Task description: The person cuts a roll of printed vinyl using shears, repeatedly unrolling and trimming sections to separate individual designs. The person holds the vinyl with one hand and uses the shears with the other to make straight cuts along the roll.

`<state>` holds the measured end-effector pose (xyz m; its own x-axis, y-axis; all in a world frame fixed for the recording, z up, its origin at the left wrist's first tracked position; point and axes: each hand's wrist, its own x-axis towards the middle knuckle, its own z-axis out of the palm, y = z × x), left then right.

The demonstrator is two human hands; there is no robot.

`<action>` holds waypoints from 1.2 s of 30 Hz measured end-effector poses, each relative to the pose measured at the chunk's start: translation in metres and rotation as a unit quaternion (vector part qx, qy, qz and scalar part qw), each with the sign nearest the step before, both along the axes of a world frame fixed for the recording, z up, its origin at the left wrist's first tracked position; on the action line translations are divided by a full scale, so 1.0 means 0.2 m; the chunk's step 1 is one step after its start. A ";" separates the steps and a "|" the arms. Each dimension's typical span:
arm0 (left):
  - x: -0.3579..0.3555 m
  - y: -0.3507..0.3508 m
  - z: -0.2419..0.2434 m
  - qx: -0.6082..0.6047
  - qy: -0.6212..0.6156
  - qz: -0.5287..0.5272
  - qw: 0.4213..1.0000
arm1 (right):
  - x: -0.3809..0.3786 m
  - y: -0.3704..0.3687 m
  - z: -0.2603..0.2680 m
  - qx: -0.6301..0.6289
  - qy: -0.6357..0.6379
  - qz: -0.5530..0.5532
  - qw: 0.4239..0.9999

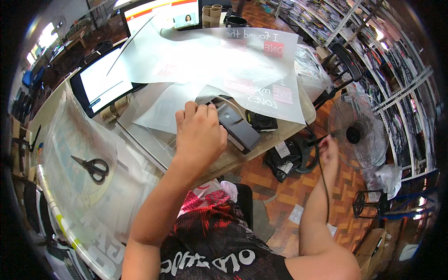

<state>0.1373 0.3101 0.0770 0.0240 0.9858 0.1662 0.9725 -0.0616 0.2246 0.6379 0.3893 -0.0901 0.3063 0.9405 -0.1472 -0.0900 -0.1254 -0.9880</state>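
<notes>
My left hand (201, 130) reaches over the table's front edge, its fingertips curled down beside a dark grey box-shaped device (238, 129). The fingertips are partly hidden, so I cannot tell whether they grip the device or only touch it. A pale cable (233, 104) arches over the device. Beyond it a translucent printed film sheet (276, 78) curls up, with mirrored writing and glare on it. Away from the table, over the floor, my right hand (328, 151) is blurred near the standing fan (353, 134). A dark cord (324, 185) hangs along the right forearm.
Black-handled scissors (95, 170) lie on layered film sheets (115, 150) at left. A tablet (105, 78) and a monitor (161, 15) stand behind. A small black device (261, 120) sits near the table edge (241, 159). Loaded shelves (395, 77) line the right; black plastic bags (281, 159) lie below.
</notes>
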 end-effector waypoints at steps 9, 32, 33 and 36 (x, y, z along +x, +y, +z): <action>0.10 0.04 -0.06 -0.026 -0.008 -0.036 0.999 | -0.86 -0.55 -0.45 -0.349 -0.122 0.317 0.874; 0.12 0.06 -0.14 0.007 -0.183 -0.068 0.981 | -1.30 -0.07 0.63 0.030 -0.354 0.222 0.908; 0.12 0.06 -0.14 0.014 -0.187 -0.070 0.980 | -1.31 -0.05 0.64 0.031 -0.372 0.217 0.902; 0.12 0.00 -0.14 0.031 -0.180 -0.094 0.979 | -1.35 -0.02 0.68 0.044 -0.451 0.200 0.869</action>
